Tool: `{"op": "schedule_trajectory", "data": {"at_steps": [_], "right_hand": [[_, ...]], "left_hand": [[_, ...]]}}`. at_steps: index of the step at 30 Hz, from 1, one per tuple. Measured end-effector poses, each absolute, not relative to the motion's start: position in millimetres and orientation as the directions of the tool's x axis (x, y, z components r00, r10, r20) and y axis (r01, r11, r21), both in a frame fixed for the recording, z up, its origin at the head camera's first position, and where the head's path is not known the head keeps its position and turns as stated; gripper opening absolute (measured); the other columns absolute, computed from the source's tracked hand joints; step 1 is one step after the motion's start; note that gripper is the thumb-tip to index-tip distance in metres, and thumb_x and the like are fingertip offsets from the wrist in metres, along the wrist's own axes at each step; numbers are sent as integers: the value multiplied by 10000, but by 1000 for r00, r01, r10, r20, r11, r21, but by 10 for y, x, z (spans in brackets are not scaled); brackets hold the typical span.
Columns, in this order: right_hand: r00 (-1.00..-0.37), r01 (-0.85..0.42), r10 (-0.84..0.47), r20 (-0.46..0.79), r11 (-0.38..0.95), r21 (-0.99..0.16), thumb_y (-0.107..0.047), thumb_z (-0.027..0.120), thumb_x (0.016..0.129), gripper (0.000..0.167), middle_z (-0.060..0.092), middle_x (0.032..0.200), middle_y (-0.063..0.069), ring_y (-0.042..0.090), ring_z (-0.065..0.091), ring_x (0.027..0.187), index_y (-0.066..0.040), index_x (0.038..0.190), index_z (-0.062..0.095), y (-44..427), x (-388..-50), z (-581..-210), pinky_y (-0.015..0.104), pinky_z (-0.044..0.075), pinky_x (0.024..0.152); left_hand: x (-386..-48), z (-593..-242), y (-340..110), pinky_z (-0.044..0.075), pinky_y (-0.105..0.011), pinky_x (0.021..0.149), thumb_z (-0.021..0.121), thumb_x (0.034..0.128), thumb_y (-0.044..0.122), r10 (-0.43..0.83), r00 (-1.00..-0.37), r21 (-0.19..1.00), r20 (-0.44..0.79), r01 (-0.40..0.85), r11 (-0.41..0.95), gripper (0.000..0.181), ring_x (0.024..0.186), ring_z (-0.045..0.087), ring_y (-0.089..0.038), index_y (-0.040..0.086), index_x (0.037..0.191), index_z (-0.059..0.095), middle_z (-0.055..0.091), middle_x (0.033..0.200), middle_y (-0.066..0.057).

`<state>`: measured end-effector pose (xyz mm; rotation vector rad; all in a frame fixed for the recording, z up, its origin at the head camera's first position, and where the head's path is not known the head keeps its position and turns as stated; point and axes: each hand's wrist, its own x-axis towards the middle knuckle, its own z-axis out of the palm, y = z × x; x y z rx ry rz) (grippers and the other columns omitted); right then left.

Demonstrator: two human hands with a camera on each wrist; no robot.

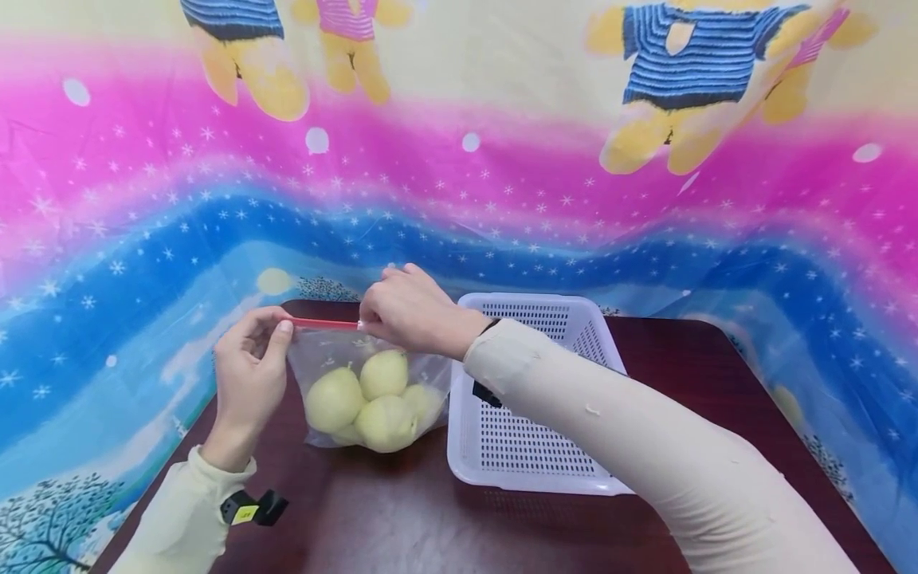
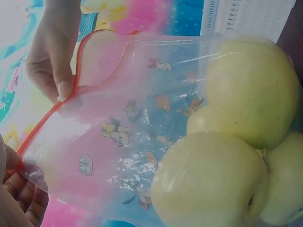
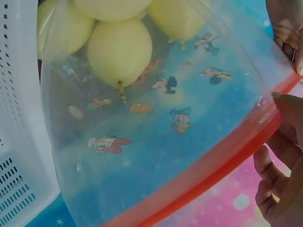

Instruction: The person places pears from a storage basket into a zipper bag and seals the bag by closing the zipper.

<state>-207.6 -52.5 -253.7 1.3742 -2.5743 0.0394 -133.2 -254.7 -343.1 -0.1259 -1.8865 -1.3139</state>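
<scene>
A clear zip bag with a red zip edge and small cartoon prints hangs upright above the dark table. Inside its bottom lie several yellow-green pears, their stems visible through the plastic. My left hand pinches the bag's left top corner between thumb and fingers. Partway along the red edge, my right hand pinches the zip with its thumb and fingers. In the left wrist view, the edge beyond the right hand gapes apart, while the stretch between both hands lies together.
A white perforated plastic basket stands to the right of the bag, partly under my right forearm. The dark red table carries both. Behind it hangs a colourful cloth with bears and snowflakes.
</scene>
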Motion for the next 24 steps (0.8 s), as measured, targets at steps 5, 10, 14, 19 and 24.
{"op": "schedule_trajectory", "data": {"at_steps": [5,10,14,19,24], "right_hand": [[-539,-825,-817,204,561,65,-310,650,979,175,720,828,-161,119,463,813,-296,874,789,-487,-2095,-2547,277,288,729],[-546,-822,-811,209,567,49,-324,667,974,161,734,845,-156,115,488,843,-300,876,792,-438,-2120,-2574,278,290,739],[-542,-825,-812,215,563,49,-314,672,969,178,716,809,-156,120,485,845,-300,824,775,-394,-2141,-2593,278,277,720],[-545,-823,-810,216,566,48,-295,677,964,152,729,828,-146,127,500,859,-285,863,792,-346,-2176,-2611,276,287,708],[-556,-818,-804,210,575,38,-268,683,959,124,758,922,-137,133,526,888,-273,952,806,-295,-2209,-2627,269,304,702]], "left_hand": [[-1312,-3410,-2581,495,-122,706,571,995,21,-382,-656,755,651,507,416,131,731,611,-40,-64,1004,671,643,802,109],[-1321,-3412,-2643,494,-121,713,570,989,5,-399,-634,747,662,521,413,139,743,615,-31,-90,1011,668,650,815,128],[-1323,-3421,-2693,495,-118,709,568,989,4,-421,-618,747,664,517,418,140,740,618,-31,-94,1005,667,650,808,135],[-1318,-3431,-2744,506,-118,716,566,993,21,-458,-608,760,649,496,419,146,744,627,-27,-87,1001,664,653,806,145],[-1320,-3441,-2793,510,-117,720,570,990,20,-477,-596,763,646,488,423,145,750,626,-12,-90,995,664,648,812,146]]}}
